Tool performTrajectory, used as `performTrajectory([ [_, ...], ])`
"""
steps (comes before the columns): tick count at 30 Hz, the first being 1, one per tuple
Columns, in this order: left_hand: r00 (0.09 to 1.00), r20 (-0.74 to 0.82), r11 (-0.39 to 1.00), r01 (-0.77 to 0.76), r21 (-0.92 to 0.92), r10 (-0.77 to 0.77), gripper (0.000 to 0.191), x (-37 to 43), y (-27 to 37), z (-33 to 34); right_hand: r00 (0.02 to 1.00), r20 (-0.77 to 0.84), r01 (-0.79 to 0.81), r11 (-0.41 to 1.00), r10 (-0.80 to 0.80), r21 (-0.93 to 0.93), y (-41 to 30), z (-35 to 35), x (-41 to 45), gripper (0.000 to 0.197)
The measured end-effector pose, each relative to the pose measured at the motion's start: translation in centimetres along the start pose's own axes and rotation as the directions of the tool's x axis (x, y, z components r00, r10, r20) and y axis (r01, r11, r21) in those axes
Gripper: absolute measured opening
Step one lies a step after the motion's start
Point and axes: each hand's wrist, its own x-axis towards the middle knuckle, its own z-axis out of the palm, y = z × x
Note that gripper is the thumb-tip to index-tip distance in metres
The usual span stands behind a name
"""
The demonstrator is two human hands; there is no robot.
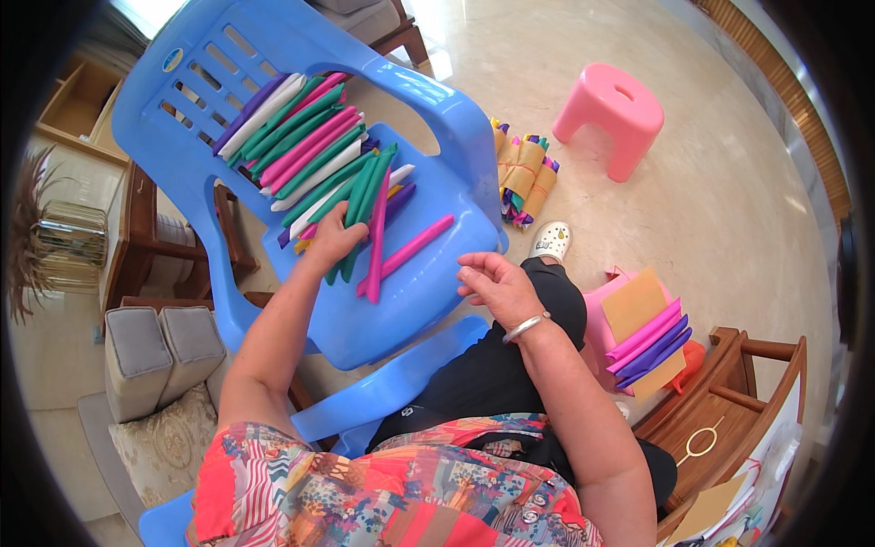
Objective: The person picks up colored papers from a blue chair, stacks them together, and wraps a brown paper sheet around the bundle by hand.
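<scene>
My left hand [335,239] grips green rolls [366,195] of thin material, perhaps tissue paper, at the front of a pile of coloured rolls [301,143]. The pile, in green, pink, white, purple and some yellow, lies on the seat of a blue plastic armchair [424,273] facing me. Two pink rolls [417,246] rest on the seat just right of my left hand, one crossing the other's end. My right hand [502,287] hovers off the seat's right front edge, above my leg, fingers loosely curled and nothing in them.
On the floor beyond my foot lie brown-wrapped bundles of rolls [526,174] near a pink plastic stool [608,113]. At my right, another pink stool [595,301] bears brown sheets [636,304] with pink and purple pieces [649,345]. A wooden table [711,417] stands beyond it.
</scene>
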Motion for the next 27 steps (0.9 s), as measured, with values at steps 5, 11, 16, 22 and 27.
performTrajectory([
  [5,0.990,-0.121,0.959,-0.029,0.283,0.066,0.031,-1.4,2.9,0.7,0.999,0.007,-0.037,0.999,0.037,0.009,-0.4,-0.1,0.0,0.038],
  [11,0.952,0.290,0.972,-0.026,-0.233,0.096,0.049,-7.8,10.2,10.5,0.994,-0.003,-0.098,0.937,0.105,0.336,-0.7,0.2,-0.1,0.061],
  [16,0.943,0.279,0.983,-0.164,-0.084,0.182,0.063,-9.7,12.7,13.1,0.998,-0.038,-0.021,0.885,0.043,0.466,0.0,-0.3,0.5,0.048],
  [22,0.925,0.377,0.996,-0.008,-0.087,0.040,0.055,-8.0,12.3,8.3,0.990,-0.083,-0.050,0.823,0.117,0.566,-0.6,-0.6,0.3,0.038],
  [27,0.923,-0.208,0.817,-0.161,0.554,0.323,0.035,-2.2,4.5,1.3,0.983,-0.089,-0.073,0.784,0.161,0.616,-0.9,-1.1,0.1,0.037],
])
